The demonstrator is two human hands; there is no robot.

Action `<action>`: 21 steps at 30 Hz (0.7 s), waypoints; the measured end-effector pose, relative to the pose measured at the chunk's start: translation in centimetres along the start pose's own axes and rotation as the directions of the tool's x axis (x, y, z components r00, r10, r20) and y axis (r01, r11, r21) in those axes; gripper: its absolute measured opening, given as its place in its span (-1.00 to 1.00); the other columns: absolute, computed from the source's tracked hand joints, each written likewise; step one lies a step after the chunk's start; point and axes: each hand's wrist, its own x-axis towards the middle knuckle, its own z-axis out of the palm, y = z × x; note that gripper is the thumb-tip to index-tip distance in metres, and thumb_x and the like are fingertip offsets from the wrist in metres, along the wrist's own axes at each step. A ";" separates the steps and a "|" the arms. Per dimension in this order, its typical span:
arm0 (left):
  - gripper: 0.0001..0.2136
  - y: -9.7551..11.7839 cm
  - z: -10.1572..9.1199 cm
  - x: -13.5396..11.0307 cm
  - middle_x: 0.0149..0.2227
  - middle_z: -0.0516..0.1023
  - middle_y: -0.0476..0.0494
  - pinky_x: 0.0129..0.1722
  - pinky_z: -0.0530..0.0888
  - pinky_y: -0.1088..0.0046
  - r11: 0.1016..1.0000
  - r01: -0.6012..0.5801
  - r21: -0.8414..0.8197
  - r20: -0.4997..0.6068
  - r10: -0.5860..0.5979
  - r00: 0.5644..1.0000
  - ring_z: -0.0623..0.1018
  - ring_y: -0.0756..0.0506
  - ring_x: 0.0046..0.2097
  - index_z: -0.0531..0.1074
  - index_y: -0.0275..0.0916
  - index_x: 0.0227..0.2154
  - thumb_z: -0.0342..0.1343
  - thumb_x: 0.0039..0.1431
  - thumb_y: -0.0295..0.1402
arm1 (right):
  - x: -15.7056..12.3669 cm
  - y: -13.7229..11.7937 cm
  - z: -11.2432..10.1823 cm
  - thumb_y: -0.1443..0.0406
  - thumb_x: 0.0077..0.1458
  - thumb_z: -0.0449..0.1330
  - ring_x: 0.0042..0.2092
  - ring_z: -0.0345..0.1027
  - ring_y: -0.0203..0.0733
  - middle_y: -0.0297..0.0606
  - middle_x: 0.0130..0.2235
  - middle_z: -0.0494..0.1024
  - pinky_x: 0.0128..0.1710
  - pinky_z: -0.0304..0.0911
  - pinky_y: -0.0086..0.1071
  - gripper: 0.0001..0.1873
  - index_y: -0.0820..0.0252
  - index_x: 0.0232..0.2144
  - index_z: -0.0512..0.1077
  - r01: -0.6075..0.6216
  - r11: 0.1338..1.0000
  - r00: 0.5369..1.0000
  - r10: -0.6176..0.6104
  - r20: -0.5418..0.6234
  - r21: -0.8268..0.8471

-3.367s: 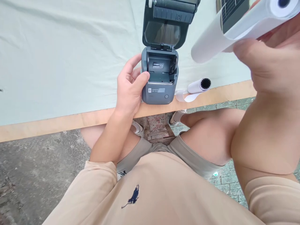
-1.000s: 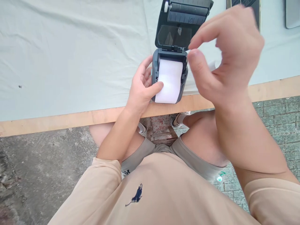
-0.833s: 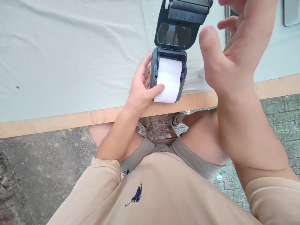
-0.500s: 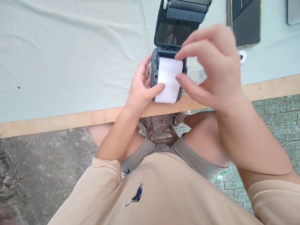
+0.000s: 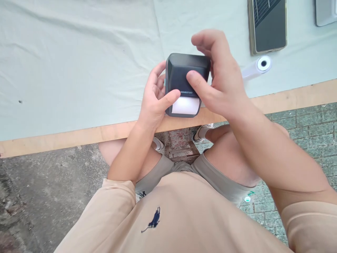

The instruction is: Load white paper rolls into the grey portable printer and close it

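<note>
A dark label printer (image 5: 181, 73) with NIIMBOT lettering sits at the table's front edge, its lid closed. A strip of white label paper (image 5: 185, 105) sticks out from under the lid's near edge. My left hand (image 5: 156, 96) grips the printer's left side, thumb over the lid's lower left corner beside the paper. My right hand (image 5: 219, 75) is at the printer's right side, thumb pressed on top of the lid. Its index finger curves past the far right corner, and the other fingers are partly hidden.
To the right lies a white cylinder with a dark hole in its end (image 5: 256, 67). Behind it is a dark-screened phone (image 5: 271, 28). A grey device (image 5: 326, 13) is cut off at the far right corner. A pale cloth (image 5: 79, 70) covers the table, leaving its wooden edge (image 5: 65, 142) bare.
The printer's lid was standing open and has swung down shut over the paper. My right hand has moved left from above the paper, its thumb now on the lid. The left hand keeps its hold.
</note>
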 end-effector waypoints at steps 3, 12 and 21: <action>-0.06 0.3 0.5 0.0 0.18 0.53 -0.17 0.22 0.60 -0.03 1.000 0.019 -0.014 -0.036 -0.020 0.999 0.49 -0.42 0.39 0.21 0.16 0.30 0.31 -0.10 0.42 | 0.1 0.2 0.7 0.25 0.25 0.21 0.44 0.26 -0.05 -0.25 0.33 0.43 0.37 0.35 -0.10 -0.48 -0.12 0.21 0.21 -0.157 0.986 0.987 0.155 0.042 0.054; -0.54 2.7 0.7 0.0 0.06 0.65 -0.03 0.50 0.35 -0.02 0.981 0.056 -0.187 -0.054 -0.067 0.996 0.35 -0.31 0.49 0.40 0.10 0.16 0.15 0.32 0.16 | 1.0 0.6 0.7 0.23 -0.05 0.44 -0.10 0.52 -0.21 -0.30 0.14 0.53 -0.20 0.49 -0.36 -0.25 -0.05 0.11 0.16 -0.286 0.900 0.956 0.291 0.037 0.329; -0.35 0.6 0.2 0.4 0.01 0.63 -0.10 0.21 0.63 0.05 0.995 0.050 -0.082 -0.182 -0.065 0.981 0.56 -0.31 0.35 0.40 0.07 0.20 0.17 0.20 0.32 | -0.3 2.2 -1.2 0.24 0.08 0.38 0.12 0.52 -0.11 -0.17 0.32 0.41 0.06 0.54 -0.26 -0.21 -0.12 0.28 0.15 -0.243 0.940 0.947 0.176 0.270 0.238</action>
